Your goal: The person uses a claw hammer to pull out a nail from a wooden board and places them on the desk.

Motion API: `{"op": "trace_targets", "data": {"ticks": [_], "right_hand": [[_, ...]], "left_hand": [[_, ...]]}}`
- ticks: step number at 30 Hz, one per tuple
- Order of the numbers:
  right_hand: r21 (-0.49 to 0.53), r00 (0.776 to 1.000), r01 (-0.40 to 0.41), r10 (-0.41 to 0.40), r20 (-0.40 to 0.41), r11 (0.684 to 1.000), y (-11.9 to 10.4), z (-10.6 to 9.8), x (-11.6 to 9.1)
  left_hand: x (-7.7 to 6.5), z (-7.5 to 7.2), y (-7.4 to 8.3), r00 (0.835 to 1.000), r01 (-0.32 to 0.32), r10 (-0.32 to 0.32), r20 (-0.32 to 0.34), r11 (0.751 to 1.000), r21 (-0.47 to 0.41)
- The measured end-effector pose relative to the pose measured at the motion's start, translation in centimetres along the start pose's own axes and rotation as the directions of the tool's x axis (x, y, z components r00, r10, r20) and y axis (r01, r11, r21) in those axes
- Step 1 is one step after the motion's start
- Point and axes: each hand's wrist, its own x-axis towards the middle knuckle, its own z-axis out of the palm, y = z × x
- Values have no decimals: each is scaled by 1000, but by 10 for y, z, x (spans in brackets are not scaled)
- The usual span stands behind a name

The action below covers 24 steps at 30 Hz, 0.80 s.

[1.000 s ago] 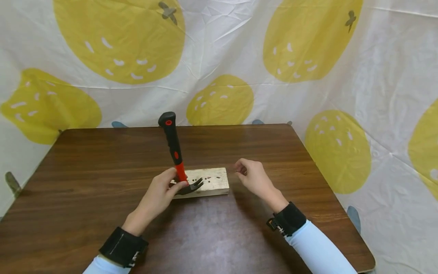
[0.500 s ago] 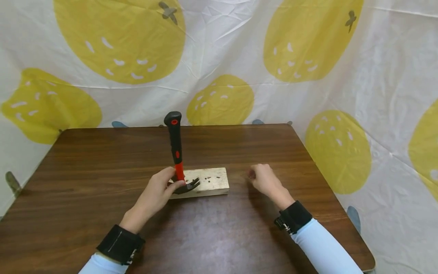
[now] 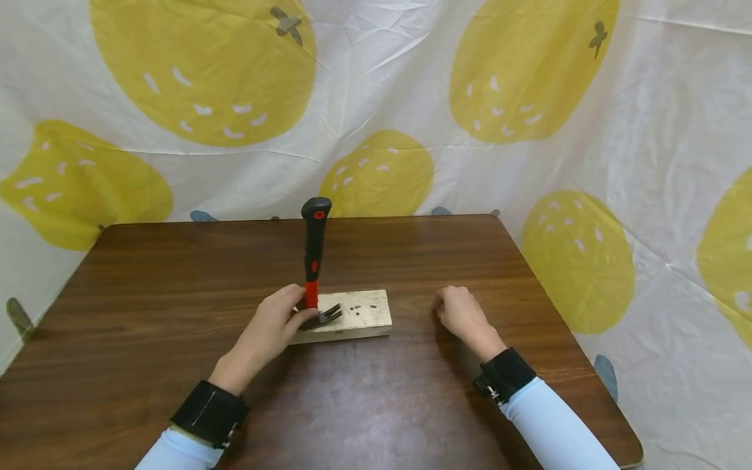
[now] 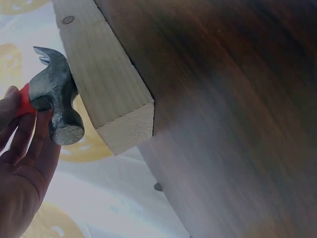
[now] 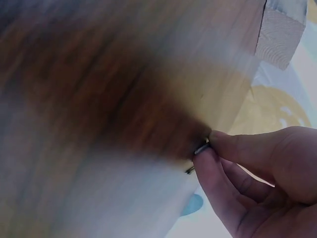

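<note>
My left hand [image 3: 270, 323] pinches a claw hammer [image 3: 314, 251] at the red neck just above its head. The black and red handle points up, and the claw points right. Its steel head [image 4: 54, 89] is close over a pale wooden block [image 3: 364, 316] that has several dark holes and marks on top. My right hand [image 3: 464, 316] is at the table to the right of the block. In the right wrist view its thumb and index fingertip pinch a small metal nail [image 5: 201, 148], partly hidden by the fingers; the head view does not show it.
The block lies on a brown wood-grain table [image 3: 194, 281] with rounded corners. Behind and to the right hangs a white cloth [image 3: 376, 85] printed with yellow fruit. A small dark sliver [image 5: 189, 170] shows beside the right fingertips.
The hammer's handle has swung to the right and now stands nearly upright, its head still at the block. My right hand has moved right, away from the block, and down to the table.
</note>
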Motion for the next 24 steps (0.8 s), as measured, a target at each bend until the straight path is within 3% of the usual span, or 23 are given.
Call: {"op": "trace_targets", "data": {"ticks": [12, 16, 24], "right_hand": [[-10, 997, -52, 52, -65, 999, 17, 2, 3], [-21, 995, -64, 62, -75, 998, 19, 0, 3], [-28, 994, -84, 82, -73, 996, 20, -3, 1]], "left_hand": [[-3, 4, 4, 992, 75, -82, -94, 994, -79], [-3, 4, 4, 988, 113, -125, -91, 986, -126], [-5, 5, 3, 987, 130, -144, -66, 976, -174]]}}
